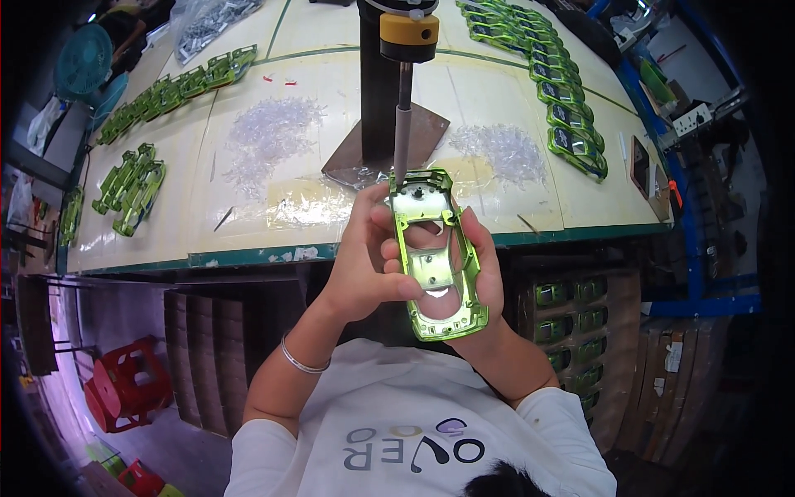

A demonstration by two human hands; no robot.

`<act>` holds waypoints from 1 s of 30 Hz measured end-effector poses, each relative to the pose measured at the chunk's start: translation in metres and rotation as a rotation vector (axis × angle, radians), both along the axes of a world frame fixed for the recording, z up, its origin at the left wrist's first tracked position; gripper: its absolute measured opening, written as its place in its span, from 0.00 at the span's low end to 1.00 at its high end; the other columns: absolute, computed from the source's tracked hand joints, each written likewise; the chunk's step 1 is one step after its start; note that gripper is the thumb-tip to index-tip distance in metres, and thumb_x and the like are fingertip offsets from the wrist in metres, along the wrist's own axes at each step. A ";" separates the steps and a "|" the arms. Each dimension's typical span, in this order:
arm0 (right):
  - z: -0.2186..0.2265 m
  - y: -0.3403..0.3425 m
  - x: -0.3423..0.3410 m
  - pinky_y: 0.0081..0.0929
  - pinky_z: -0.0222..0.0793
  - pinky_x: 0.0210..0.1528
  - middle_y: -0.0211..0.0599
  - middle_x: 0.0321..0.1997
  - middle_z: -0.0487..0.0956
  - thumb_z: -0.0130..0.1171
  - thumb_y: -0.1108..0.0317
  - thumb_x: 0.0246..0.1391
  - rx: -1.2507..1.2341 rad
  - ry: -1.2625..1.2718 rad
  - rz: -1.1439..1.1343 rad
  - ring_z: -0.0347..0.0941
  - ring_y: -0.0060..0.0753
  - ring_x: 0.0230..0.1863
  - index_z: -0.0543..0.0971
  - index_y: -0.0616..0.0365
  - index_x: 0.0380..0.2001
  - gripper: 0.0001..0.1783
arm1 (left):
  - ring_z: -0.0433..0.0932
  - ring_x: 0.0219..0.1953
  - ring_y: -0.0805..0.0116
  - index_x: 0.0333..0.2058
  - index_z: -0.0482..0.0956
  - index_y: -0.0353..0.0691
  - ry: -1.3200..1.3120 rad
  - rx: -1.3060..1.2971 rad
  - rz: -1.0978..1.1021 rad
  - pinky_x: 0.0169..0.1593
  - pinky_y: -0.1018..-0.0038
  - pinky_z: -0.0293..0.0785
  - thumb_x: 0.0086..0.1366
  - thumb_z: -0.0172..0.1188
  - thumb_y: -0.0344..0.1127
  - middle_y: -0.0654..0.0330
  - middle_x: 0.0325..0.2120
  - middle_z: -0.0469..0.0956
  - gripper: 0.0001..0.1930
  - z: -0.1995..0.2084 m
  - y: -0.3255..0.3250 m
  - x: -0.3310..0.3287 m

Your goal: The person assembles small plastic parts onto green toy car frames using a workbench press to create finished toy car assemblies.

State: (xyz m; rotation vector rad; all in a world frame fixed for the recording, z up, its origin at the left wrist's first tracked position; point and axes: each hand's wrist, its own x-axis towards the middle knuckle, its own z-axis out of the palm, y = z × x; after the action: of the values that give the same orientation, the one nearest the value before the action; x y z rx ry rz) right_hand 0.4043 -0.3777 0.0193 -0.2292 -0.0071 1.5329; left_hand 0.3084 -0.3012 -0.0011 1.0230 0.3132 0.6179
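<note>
Between my two hands is a green toy car body shell (430, 267), its hollow inside facing up. My left hand (364, 261) grips its left side, the thumb lying over the inner edge. Along the right side, the fingers of my right hand (487, 263) wrap the shell. The far left corner of the shell sits right under the tip of a vertical rod (402, 141) hanging from a yellow and black tool head (408, 38). Whether the tip touches the shell, I cannot tell.
Clear plastic bits lie in a left pile (273, 137) and a right pile (501, 153). Green shells stand in a left row (178, 91) and a right row (563, 99). A dark post (378, 91) rises from a brown base plate (435, 124). Below right stands a shell-filled carton (571, 323).
</note>
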 end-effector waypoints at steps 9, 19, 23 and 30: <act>0.008 -0.003 -0.006 0.33 0.63 0.47 0.54 0.50 0.63 0.30 0.43 0.53 0.095 -0.049 -0.022 0.67 0.44 0.43 0.58 0.66 0.49 0.35 | 0.68 0.35 0.77 0.52 0.45 0.36 -0.040 -0.059 -0.009 0.46 0.80 0.65 0.30 0.71 0.40 0.57 0.38 0.65 0.52 -0.001 0.000 0.000; 0.013 -0.006 -0.011 0.26 0.63 0.38 0.43 0.38 0.70 0.26 0.38 0.51 -0.097 -0.330 -0.142 0.68 0.33 0.36 0.65 0.63 0.43 0.37 | 0.68 0.25 0.80 0.51 0.44 0.32 -0.054 -0.145 0.008 0.30 0.88 0.68 0.36 0.67 0.48 0.57 0.34 0.67 0.50 0.015 -0.008 0.002; 0.017 -0.005 -0.012 0.25 0.63 0.25 0.39 0.29 0.71 0.26 0.36 0.50 -0.237 -0.348 -0.183 0.68 0.31 0.26 0.68 0.61 0.39 0.37 | 0.67 0.17 0.78 0.50 0.43 0.31 -0.029 -0.070 0.018 0.15 0.86 0.66 0.38 0.64 0.52 0.54 0.31 0.66 0.50 0.010 -0.008 0.003; 0.015 -0.005 -0.003 0.27 0.62 0.21 0.38 0.28 0.71 0.25 0.36 0.49 -0.159 -0.393 -0.086 0.67 0.31 0.23 0.69 0.62 0.37 0.39 | 0.67 0.15 0.78 0.50 0.42 0.30 -0.022 -0.113 0.025 0.11 0.87 0.64 0.40 0.63 0.53 0.51 0.32 0.65 0.49 0.013 -0.010 0.005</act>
State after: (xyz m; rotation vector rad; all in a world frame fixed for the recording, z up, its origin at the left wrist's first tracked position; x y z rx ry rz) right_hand 0.4008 -0.3826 0.0348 -0.6465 -0.1845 1.3836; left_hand 0.3138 -0.3117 0.0116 0.9044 0.3382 0.6269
